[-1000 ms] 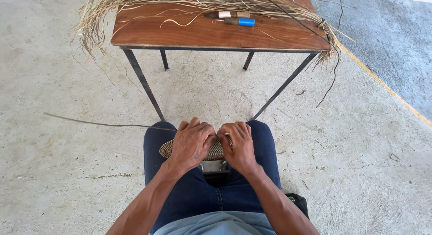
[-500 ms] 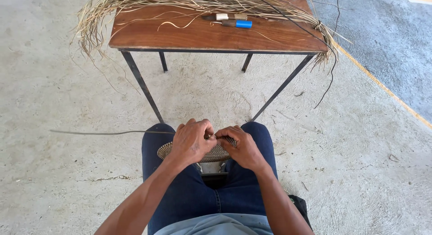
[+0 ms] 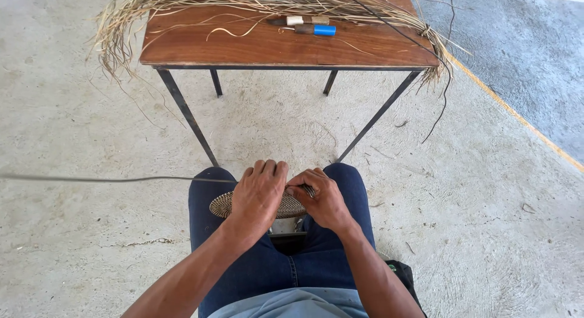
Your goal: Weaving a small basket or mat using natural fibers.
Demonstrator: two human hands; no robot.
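Head view, looking down at the person's lap. Low in the centre of the frame a small round woven disc [image 3: 255, 204] lies across the knees, which are in dark blue jeans [image 3: 267, 269]. The left hand [image 3: 258, 196] rests flat on top of the disc, fingers together and curled forward over its far edge, covering most of its middle; only the left rim and a strip on the right show. The right hand [image 3: 322, 199] sits just beside it, touching the disc's right edge, with fingers and thumb pressed together in a pinch at the rim; what exactly it pinches is hidden between the fingertips. A long thin strand [image 3: 109, 179] runs from the left edge of the frame straight across the floor level to the hands, reaching them under the left fingers.

In the upper part of the frame stands a wooden table [image 3: 255, 47] on thin black metal legs. A heap of dry straw-coloured fibres [image 3: 182, 1] lies along its far side and hangs over both the left and right ends. On the tabletop, upper centre, lie two small tools side by side, one with a pale handle [image 3: 301, 20], one with a blue handle [image 3: 323, 30].

The floor [image 3: 91, 245] is rough grey concrete, cracked at lower left. A yellow line [image 3: 517, 114] crosses the upper right corner.
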